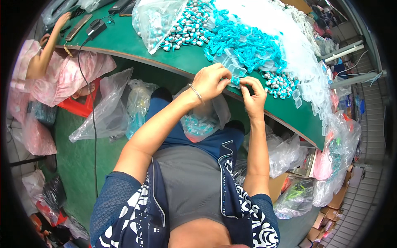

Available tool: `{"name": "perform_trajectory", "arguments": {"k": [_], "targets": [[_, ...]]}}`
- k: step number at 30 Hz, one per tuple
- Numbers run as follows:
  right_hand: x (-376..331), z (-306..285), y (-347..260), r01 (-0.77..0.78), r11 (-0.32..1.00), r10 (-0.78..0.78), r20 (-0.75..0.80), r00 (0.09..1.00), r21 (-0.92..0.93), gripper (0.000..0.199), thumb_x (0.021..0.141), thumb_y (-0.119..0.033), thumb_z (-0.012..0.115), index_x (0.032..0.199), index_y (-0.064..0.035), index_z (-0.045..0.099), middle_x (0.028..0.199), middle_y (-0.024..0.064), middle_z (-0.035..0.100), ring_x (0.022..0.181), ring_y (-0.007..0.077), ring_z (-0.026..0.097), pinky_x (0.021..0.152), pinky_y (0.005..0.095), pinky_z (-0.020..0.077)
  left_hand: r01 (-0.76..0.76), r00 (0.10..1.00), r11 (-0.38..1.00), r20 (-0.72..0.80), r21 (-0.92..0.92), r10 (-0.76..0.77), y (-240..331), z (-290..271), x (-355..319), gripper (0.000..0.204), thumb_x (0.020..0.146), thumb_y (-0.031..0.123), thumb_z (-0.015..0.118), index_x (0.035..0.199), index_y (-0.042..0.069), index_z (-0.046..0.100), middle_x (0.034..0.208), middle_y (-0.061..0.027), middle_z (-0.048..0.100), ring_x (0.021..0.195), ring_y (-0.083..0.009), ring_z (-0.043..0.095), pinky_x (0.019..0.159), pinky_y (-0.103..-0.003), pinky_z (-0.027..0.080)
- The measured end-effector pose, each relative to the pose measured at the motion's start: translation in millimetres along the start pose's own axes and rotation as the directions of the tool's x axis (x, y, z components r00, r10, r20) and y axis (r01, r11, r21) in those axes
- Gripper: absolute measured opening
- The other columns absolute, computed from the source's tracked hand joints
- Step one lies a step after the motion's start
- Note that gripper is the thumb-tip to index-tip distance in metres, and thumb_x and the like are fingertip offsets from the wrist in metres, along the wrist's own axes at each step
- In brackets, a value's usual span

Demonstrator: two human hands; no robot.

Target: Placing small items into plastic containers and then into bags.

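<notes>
At the table's near edge, both my hands pinch a small clear plastic case with something turquoise in it. My left hand, with a bracelet at the wrist, grips its left side. My right hand has thumb and forefinger closed on the right side. Just beyond my fingers lie several clear cases and a heap of turquoise cords. Small turquoise-and-grey pieces lie in a pile to the right of my hands. Between my knees sits an open plastic bag holding turquoise-filled cases.
The green table curves across in front of me. A big mound of clear cases covers its right side. A clear bag and more turquoise-and-grey pieces lie further left. Another person sits at far left, near a hanging black cable.
</notes>
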State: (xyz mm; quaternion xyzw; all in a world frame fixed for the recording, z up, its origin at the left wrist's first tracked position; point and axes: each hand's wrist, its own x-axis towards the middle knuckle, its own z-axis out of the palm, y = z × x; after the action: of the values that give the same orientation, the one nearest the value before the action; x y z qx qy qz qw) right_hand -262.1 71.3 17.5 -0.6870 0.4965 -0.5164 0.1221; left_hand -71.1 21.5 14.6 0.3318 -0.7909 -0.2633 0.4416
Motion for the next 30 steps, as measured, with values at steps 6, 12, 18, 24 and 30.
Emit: {"name": "perform_trajectory", "arguments": {"k": [6,12,18,24,30], "targets": [[-2,5,3,0.065,0.995,-0.063,0.024,0.998,-0.078,0.020,0.074,0.009,0.069,0.089,-0.0036,0.070,0.093,0.0084,0.070,0.091,0.0257,0.065,0.081,0.0352,0.0514,-0.068,0.998,0.993,0.014,0.098,0.067,0,6,2,0.010,0.079,0.011,0.071,0.087,0.009,0.067,0.084,-0.0091,0.061,0.080,-0.0322,0.064,0.069,-0.044,0.051],[1,3,2,0.180,0.966,-0.171,0.061,0.983,-0.185,0.017,0.073,0.005,0.071,0.087,-0.0048,0.069,0.091,0.0075,0.069,0.092,0.0270,0.062,0.081,0.0369,0.0500,-0.136,0.988,0.959,0.106,0.249,0.113,-2,6,7,0.008,0.080,0.010,0.069,0.087,0.008,0.067,0.084,-0.0107,0.060,0.079,-0.0338,0.063,0.069,-0.044,0.051],[2,4,-1,0.169,0.942,-0.165,0.039,0.986,-0.289,0.016,0.073,0.000,0.073,0.087,-0.0050,0.070,0.091,0.0074,0.067,0.092,0.0276,0.060,0.081,0.0374,0.0483,-0.124,0.986,0.966,0.139,0.227,0.094,-1,7,13,0.008,0.079,0.010,0.069,0.086,0.006,0.066,0.084,-0.0117,0.060,0.079,-0.0351,0.063,0.070,-0.045,0.051],[2,2,2,0.108,0.956,-0.097,0.053,0.994,-0.272,0.017,0.074,-0.001,0.074,0.090,-0.0053,0.071,0.093,0.0097,0.065,0.091,0.0278,0.060,0.080,0.0371,0.0482,-0.026,0.991,0.986,0.134,0.165,0.003,5,5,15,0.014,0.079,0.009,0.069,0.093,0.007,0.067,0.088,-0.0117,0.062,0.082,-0.0346,0.065,0.072,-0.044,0.052],[-3,4,7,0.052,0.979,-0.049,0.022,0.999,-0.197,0.017,0.075,-0.001,0.073,0.092,-0.0051,0.072,0.094,0.0103,0.065,0.092,0.0273,0.060,0.080,0.0369,0.0490,-0.096,0.990,0.982,0.122,0.162,0.076,4,5,11,0.019,0.078,0.007,0.070,0.098,0.008,0.069,0.091,-0.0116,0.062,0.082,-0.0342,0.065,0.072,-0.044,0.053]]}}
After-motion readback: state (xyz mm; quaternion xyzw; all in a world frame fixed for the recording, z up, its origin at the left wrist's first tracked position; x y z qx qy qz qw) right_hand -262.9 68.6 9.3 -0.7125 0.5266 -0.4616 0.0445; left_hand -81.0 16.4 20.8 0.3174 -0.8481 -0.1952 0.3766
